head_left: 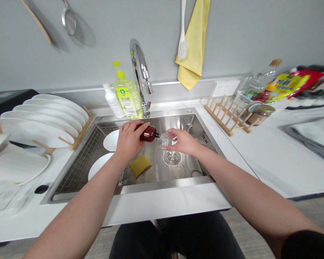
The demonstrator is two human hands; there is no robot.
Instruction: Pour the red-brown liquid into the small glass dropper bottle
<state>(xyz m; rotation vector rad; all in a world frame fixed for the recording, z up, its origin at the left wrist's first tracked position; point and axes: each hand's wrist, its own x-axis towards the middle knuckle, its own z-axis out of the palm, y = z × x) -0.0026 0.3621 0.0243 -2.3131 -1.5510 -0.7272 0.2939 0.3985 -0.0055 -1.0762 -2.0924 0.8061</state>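
The left hand (131, 141) is wrapped around a dark brown bottle (149, 133) from above, fingers curled over it, over the middle of the sink (164, 184). The bottle lies nearly on its side, its narrow black neck pointing toward the sink's right half. The right hand (184, 141) grips a clear container (164, 140) between thumb and fingers, above the right half of the sink. The bottle's neck is right at the container; whether the two touch cannot be told.

Down in the sink, a yellow sponge (140, 166) lies near the middle of the floor and the round drain (172, 157) sits in the right half. Two white dishes (111, 140) are in the sink's left half, partly hidden by the left arm. Behind the sink stand a curved chrome faucet (137, 54), a large bottle of yellow-green liquid (127, 98) and a slim white bottle (113, 102). On the wall beyond the sink hang a yellow cloth (193, 46) and a white brush (183, 49). Left of the sink, large white plates (40, 122) lean in a row; right of it stands a wooden rack (226, 114).
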